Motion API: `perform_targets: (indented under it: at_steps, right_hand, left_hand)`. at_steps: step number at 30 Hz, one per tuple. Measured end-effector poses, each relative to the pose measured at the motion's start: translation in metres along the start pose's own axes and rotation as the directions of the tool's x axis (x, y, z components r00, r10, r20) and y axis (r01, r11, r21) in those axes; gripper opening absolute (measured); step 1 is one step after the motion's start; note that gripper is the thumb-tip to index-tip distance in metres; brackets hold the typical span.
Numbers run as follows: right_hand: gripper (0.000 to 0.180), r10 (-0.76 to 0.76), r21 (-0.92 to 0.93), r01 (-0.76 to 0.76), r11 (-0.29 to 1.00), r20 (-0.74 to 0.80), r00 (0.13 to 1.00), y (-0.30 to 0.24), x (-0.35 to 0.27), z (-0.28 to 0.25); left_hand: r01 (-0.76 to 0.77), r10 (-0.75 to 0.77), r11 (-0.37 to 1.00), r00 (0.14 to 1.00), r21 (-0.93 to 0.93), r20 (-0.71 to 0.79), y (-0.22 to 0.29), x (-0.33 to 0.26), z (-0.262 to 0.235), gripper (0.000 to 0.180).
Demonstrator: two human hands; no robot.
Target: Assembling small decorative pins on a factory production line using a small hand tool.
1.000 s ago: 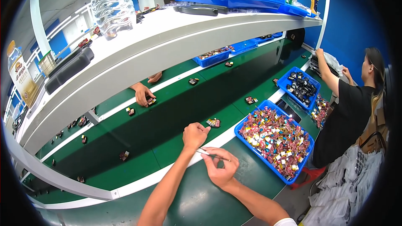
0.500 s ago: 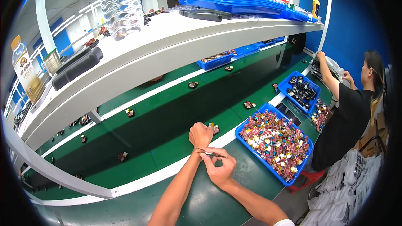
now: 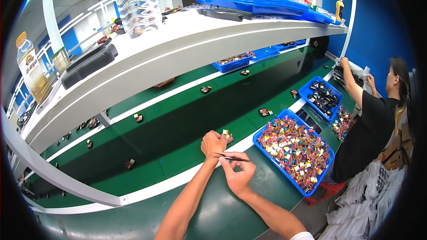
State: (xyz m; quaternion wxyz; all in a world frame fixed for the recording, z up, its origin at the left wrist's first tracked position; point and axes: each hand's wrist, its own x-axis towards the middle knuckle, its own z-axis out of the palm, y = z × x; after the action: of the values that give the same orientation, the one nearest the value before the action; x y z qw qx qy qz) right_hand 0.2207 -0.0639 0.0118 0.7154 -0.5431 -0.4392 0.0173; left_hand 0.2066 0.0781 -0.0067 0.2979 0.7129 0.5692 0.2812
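Currently clamping slim black pointed tweezers [image 3: 236,158] in fingers of right hand [image 3: 240,173], near left hand [image 3: 213,143]; cannot tell state of its fingers.

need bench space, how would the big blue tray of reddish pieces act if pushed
The blue tray probably feels heavy, being full of small pieces. Its broad, shallow shape suggests sliding rather than tipping. Pieces heaped near its rim might spill if jolted.

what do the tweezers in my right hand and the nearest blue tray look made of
Tweezers: probably metal, dark and perhaps coated, judging by the slim prongs. Nearest blue tray: likely molded plastic, slightly glossy, going by its even colour and smooth rim.
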Motion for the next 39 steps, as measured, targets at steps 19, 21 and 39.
perform_targets:
  at_steps: [19,21,39]
  right_hand:
    - [0.017,0.305,0.151,-0.329,0.932,0.158,0.939,0.01,-0.015,0.009]
    - [0.017,0.321,0.138,-0.35,0.927,0.196,0.927,0.014,-0.019,0.01]
    - [0.018,0.453,0.213,-0.611,0.763,0.499,0.739,-0.006,-0.016,0.008]
  left_hand:
    - [0.112,0.004,0.688,0.987,-0.717,0.158,-0.108,-0.084,-0.132,0.01]
    - [0.144,-0.022,0.666,0.985,-0.732,0.174,-0.108,-0.094,-0.14,0.011]
    - [0.262,0.021,0.64,0.934,-0.722,0.357,-0.119,-0.115,-0.141,0.028]
